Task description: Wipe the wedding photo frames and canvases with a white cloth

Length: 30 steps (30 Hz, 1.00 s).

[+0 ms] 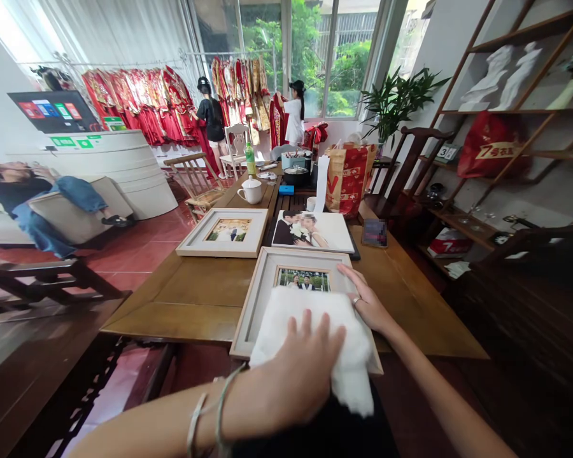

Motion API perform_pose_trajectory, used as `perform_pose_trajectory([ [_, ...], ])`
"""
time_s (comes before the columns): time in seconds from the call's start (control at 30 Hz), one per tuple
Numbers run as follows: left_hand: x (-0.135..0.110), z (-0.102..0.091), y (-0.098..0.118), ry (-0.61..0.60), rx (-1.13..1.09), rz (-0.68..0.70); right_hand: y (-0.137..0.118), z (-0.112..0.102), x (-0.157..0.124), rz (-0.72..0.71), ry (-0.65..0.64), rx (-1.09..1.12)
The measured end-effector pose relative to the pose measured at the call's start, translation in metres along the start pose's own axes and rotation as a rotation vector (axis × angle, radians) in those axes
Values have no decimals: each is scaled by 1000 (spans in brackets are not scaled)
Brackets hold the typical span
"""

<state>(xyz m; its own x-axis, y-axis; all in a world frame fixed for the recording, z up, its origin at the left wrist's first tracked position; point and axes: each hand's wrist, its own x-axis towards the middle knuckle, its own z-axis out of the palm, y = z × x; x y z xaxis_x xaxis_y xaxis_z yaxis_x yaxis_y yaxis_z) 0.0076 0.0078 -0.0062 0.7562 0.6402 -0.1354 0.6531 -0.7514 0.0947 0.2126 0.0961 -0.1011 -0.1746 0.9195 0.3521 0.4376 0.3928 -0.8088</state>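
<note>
A picture frame with a pale mat and a small photo of people lies at the near edge of the wooden table. A folded white cloth covers its lower part and hangs over the near edge. My left hand, slightly blurred, lies on the cloth with its fingers spread, pressing it against the frame. At the frame's right side, my right hand holds the edge, fingers along the border. The frame's lower surface is hidden beneath cloth and hand.
Behind lie another framed photo, a large couple's photo print and a small dark frame. Farther back stand a white teapot, a green bottle and a red paper bag. Two people stand near red garments; another reclines left.
</note>
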Motion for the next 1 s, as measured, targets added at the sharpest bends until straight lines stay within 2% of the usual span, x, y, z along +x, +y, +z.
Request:
perform_pose_trajectory([
  [0.1, -28, -4, 18, -97, -86, 24, -2, 1, 0, 6, 5, -4],
  [0.2, -46, -16, 14, -151, -138, -42, -3, 1, 0, 14, 3, -12],
  [0.3, -60, -34, -11, -120, -130, -196, -4, 0, 0, 39, -10, -21],
  [0.43, -81, -43, -61, 105, -36, -486, -7, -1, -1, 64, -2, -15],
  [0.5, -91, -34, -90, 209, 26, -603, -10, 0, -1, 74, 11, -2],
  [0.57, -100, -17, -118, 266, 81, -657, -13, 0, -1, 81, 27, 24],
  [0.63, -108, 3, -142, 304, 84, -618, -15, 0, -1, 78, 45, 60],
  [0.7, -117, 18, -157, 298, 56, -574, -15, 0, -1, 82, 54, 87],
  [0.8, -127, 25, -152, 354, 0, -543, -12, 1, -2, 104, 48, 107],
  [0.93, -118, 20, -110, 503, -144, -431, -9, 4, -1, 86, 62, 135],
  [1.0, -101, 25, -91, 594, -223, -475, -11, 5, -2, 84, 73, 145],
])
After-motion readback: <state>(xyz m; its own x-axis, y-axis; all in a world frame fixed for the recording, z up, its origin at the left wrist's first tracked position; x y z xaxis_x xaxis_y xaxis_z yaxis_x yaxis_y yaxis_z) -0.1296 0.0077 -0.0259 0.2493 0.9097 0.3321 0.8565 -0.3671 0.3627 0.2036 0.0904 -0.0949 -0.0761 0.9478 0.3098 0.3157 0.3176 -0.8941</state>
